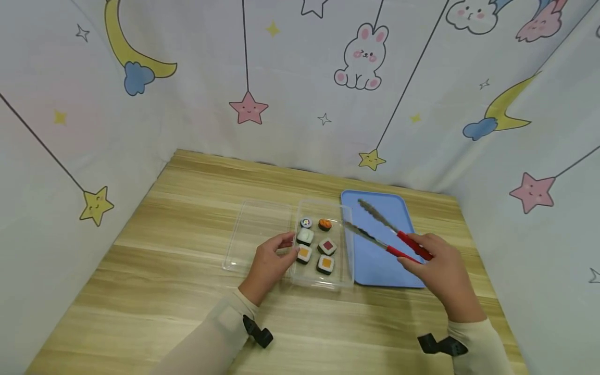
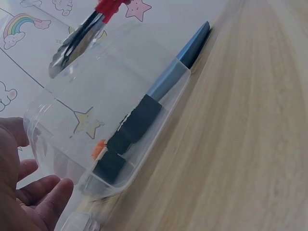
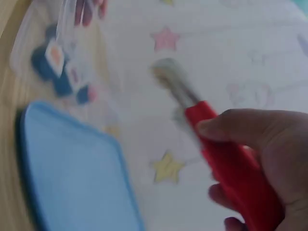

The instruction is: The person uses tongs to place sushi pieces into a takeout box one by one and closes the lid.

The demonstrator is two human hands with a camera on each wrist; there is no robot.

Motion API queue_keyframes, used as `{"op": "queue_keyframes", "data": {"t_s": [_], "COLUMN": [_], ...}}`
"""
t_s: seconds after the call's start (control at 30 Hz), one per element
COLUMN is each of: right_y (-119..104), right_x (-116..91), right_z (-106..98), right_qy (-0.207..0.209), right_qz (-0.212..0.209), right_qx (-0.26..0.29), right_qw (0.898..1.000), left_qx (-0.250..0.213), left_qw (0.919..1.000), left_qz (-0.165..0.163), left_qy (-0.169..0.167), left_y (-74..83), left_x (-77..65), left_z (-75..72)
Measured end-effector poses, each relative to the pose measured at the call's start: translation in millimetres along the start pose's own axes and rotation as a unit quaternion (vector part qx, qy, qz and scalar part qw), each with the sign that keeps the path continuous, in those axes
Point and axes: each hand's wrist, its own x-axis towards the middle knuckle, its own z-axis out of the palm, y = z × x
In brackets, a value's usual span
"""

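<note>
Head view: the left hand, fingers loosely spread, is at the left wall of a clear box holding six sushi pieces, while the right hand grips tongs, arms parted, above a blue tray. In the left wrist view, light fingertip contact should steady the box; in the blurred right wrist view, an even squeeze on the red handle would likely suit such small pieces.

Six sushi pieces; one each: tongs, box, tray
</note>
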Motion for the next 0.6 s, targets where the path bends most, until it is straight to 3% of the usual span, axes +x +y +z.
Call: {"op": "queue_keyframes", "data": {"t_s": [0.17,0.33,0.43,0.6], "right_y": [59.8,114.0,136.0,154.7], "right_x": [-7.7,-22.2,-28.7,-31.4], "right_z": [20.0,48.0,58.9,66.9], "right_qy": [0.074,0.129,0.152,0.157], "right_qz": [0.12,0.24,0.272,0.297], "right_qx": [0.038,0.06,0.045,0.034], "right_qw": [0.989,0.96,0.949,0.941], "left_qx": [0.001,0.0,0.001,0.005], "left_qw": [1.0,0.9999,0.9999,1.0], "left_qz": [-0.002,-0.011,-0.011,-0.008], "left_qy": [0.0,-0.006,-0.007,-0.002], "left_y": [0.4,0.4,0.2,-0.5], "left_x": [0.7,0.2,-0.1,-0.3], "left_z": [0.2,1.2,1.9,2.7]}}
